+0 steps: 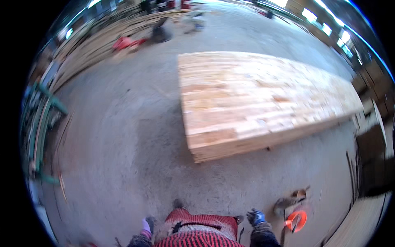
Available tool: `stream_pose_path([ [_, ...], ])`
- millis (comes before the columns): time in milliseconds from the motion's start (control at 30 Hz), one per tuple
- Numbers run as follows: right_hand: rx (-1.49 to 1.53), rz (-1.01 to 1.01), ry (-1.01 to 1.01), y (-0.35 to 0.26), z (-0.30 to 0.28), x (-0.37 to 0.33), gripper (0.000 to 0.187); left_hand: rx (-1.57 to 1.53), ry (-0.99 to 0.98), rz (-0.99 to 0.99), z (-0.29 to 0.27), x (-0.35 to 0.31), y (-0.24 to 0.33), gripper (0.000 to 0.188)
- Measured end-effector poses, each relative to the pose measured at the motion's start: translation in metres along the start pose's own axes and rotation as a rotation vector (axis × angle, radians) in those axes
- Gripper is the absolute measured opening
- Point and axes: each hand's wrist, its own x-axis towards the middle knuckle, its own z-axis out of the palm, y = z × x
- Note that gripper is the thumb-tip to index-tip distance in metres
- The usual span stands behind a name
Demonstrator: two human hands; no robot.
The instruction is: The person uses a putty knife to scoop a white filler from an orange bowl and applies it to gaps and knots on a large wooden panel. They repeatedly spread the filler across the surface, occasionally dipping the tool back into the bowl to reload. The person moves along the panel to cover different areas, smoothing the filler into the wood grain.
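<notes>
My left hand (148,225), in a glove with purple at the cuff, hangs low beside the red-and-black striped apron (197,224). Motion smears its fingers, and no object shows in it. On the other side of the apron, my right hand (256,217) wears a blue and grey glove. Its fingers look slightly apart with nothing between them. Ahead of both hands lies a large stack of pale wood boards (263,94), out of reach of either one. An orange ring-shaped thing (297,221) is to the right of my right hand, apart from it.
Brown and grey items (286,202) lie on the concrete floor (111,123) near the orange ring. A green metal frame (43,131) stands at left. Long timber (94,39), a red cloth-like heap (126,43) and a dark bucket-like container (161,31) are farther back. Brown boxes (372,144) stand right.
</notes>
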Motion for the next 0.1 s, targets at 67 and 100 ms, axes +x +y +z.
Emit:
stream_pose_path([
  [67,-0.168,0.005,-0.016,-0.011,0.12,-0.012,0.05,0.512,0.192,0.199,0.013,0.021,0.052,0.037],
  [100,-0.184,0.09,-0.142,-0.005,0.168,-0.006,0.054,0.292,0.298,0.2,-0.01,0.024,0.063,0.048],
])
